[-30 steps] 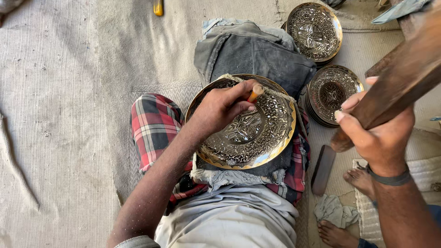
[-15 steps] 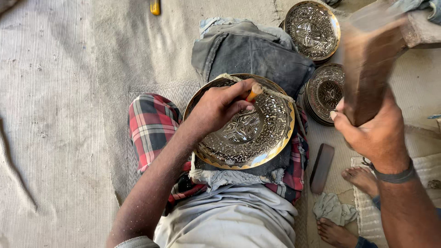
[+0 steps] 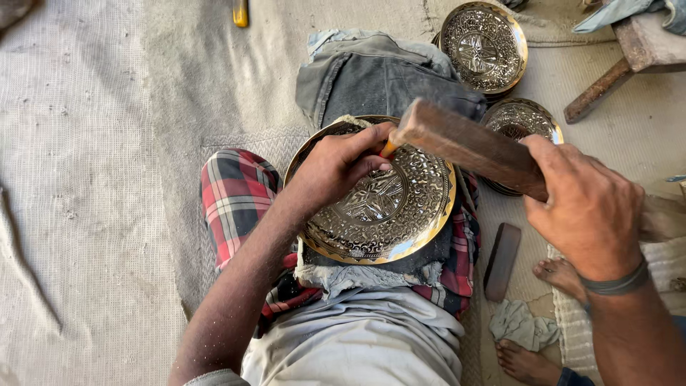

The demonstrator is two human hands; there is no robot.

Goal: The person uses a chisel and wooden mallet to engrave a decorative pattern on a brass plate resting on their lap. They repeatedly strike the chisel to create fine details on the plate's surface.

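Head view: left fingers [image 3: 357,146] pinch chisel [image 3: 388,148] on plate [image 3: 421,214]; right fingers [image 3: 550,154] clamp mallet [image 3: 464,146].

Soft, even daylight, faint shadows, bright glints on the brass plate [image 3: 379,207], sharp focus throughout

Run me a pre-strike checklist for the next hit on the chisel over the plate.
1. Chisel gripped by the left hand: ok, though only its orange top shows.
2. Wooden mallet held firm in the right hand: ok.
3. Mallet end lined up over the chisel top: ok, it sits right at it.
4. Plate seated on the cloth pad on the lap: ok, lying flat.
5. Chisel tip placed on the pattern: cannot tell, the left hand hides it.
6. Left fingers clear of the mallet face: not ok, they wrap close under it.
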